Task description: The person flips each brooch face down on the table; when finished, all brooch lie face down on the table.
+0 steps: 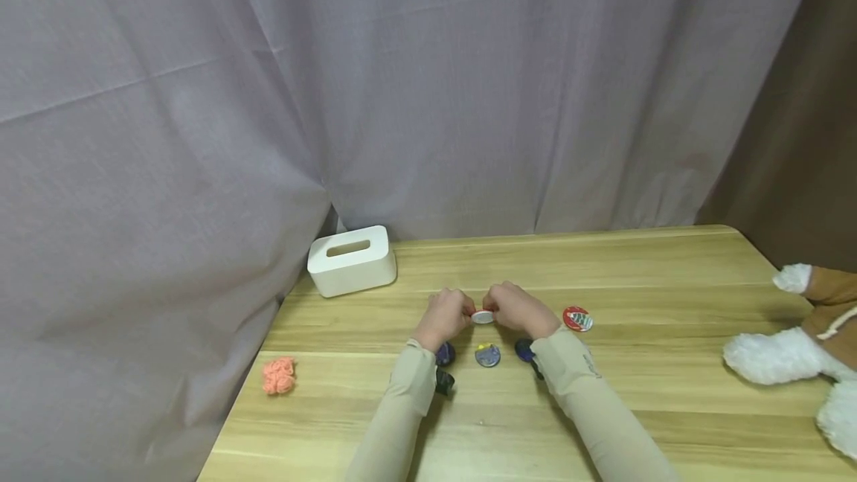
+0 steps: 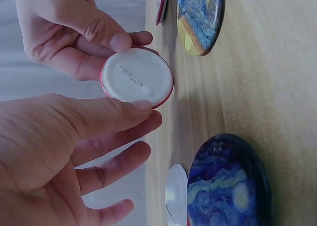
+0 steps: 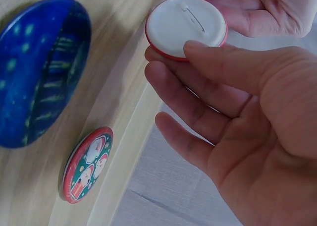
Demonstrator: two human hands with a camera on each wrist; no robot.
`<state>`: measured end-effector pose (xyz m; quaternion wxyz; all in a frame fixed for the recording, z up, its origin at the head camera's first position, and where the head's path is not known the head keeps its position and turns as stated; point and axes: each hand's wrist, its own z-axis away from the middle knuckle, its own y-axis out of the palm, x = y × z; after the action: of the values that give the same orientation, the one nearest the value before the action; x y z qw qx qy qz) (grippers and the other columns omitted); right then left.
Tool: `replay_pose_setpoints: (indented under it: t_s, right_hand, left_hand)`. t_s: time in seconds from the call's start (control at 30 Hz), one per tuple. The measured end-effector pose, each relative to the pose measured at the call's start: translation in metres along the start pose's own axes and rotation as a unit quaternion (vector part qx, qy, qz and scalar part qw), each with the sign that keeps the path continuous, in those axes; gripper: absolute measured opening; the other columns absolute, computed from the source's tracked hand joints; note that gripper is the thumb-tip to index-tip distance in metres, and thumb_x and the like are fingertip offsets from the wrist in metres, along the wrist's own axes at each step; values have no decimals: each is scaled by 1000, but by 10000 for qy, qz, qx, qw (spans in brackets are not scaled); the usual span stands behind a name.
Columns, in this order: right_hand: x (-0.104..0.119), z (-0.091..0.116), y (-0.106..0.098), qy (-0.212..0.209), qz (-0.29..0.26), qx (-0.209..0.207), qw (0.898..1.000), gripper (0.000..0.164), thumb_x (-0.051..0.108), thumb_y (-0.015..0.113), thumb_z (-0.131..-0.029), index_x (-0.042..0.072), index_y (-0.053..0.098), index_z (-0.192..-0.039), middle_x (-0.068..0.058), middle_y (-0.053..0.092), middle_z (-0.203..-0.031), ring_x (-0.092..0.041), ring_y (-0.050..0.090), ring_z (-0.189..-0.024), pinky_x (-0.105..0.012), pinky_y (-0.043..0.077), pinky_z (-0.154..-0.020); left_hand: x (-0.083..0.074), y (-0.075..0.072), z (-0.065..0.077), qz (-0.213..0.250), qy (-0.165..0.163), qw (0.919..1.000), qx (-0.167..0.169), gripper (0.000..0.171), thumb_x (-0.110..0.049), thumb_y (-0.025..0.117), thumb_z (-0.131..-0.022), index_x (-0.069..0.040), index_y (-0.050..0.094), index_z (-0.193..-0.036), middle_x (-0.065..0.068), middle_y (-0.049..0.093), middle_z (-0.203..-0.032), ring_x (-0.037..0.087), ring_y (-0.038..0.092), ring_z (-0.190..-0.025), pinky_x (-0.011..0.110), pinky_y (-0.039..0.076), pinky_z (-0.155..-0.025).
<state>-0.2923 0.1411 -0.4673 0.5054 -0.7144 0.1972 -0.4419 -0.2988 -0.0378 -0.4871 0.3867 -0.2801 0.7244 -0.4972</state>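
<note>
Both hands pinch one round pin badge (image 1: 482,317) between them, its white back (image 2: 136,77) with a metal safety pin turned toward the wrists and a red rim round it. My left hand (image 1: 445,316) grips one edge by thumb and forefinger, other fingers spread in the left wrist view. On the opposite edge, my right hand (image 1: 518,309) pinches likewise. A swirly blue badge (image 2: 220,184) lies near the left wrist, beside a white-backed badge (image 2: 176,194). A blue-and-yellow badge (image 1: 487,355) lies between the forearms, and a dark blue badge (image 3: 47,72) by the right wrist.
A red-and-green badge (image 1: 577,318) lies right of the right hand. A white tissue box (image 1: 351,262) stands at the back left, a coral fuzzy thing (image 1: 278,376) at the left. A plush toy (image 1: 783,355) lies on the right. Grey curtain (image 1: 469,95) hangs behind the table.
</note>
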Motion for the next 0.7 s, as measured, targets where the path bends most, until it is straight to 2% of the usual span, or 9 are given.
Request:
replay_pose_setpoints:
  t_s: [0.23,0.4,0.7]
  right_hand:
    - [3,-1,2,128,-142,-131,9997,20,-14,66,-76,5,69,-70,5,54,-61,-13,45,-58,-28,39,-58]
    - [5,-1,5,230,-133,-268,9993,14,-11,69,-76,3,70,-76,0,58,-66,-15,48,-61,-31,43,-60]
    - [5,-3,8,580,53,-216,9981,17,-12,67,-77,1,69,-86,-6,65,-78,-20,55,-72,-37,48,-69]
  left_hand:
    - [2,-1,0,-45,133,9998,-150,12,-14,83,-80,-18,76,-71,-10,71,-68,11,64,-66,32,47,-62]
    - [2,0,1,-112,159,9997,-167,7,-11,82,-78,-17,79,-80,-9,73,-73,11,67,-71,28,48,-64]
    - [-1,1,-1,-101,3,9999,-15,19,-5,79,-76,-16,81,-91,-7,74,-75,10,67,-72,27,50,-68]
